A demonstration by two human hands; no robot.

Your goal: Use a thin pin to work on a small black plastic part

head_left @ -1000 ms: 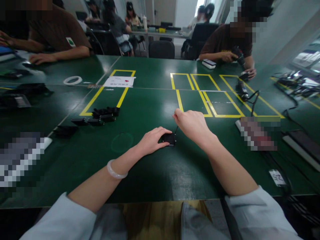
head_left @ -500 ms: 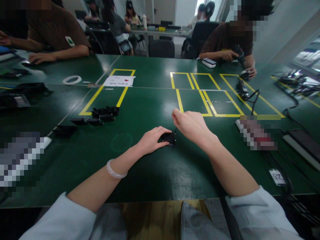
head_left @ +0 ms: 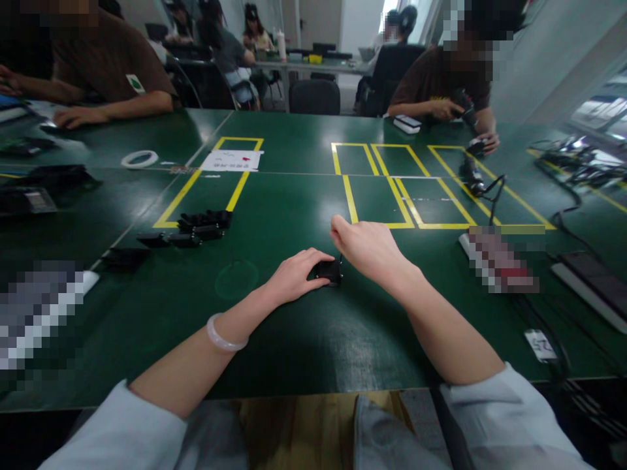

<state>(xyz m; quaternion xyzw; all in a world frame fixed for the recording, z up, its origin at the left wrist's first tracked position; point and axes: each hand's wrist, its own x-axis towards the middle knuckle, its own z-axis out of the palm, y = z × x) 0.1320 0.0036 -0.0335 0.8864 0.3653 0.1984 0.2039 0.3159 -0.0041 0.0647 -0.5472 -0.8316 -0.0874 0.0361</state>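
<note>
A small black boxy part with bright metal bits at its right edge lies on the green table in front of me. My left hand grips it from the left, thumb on the near side and fingers on the far side. Over its right end is my right hand, closed in a fist. From under that fist a thin dark rod-like tool reaches down to the part's right edge; most of it is hidden by the hand.
Several similar black parts lie to the left, near yellow tape outlines. A tape roll and a paper sheet are farther back. Phone-like devices and cables occupy the right. Two people sit opposite.
My right fist has shifted slightly left and turned a little above the black part, and less of the thin tool shows. My left hand keeps its grip.
</note>
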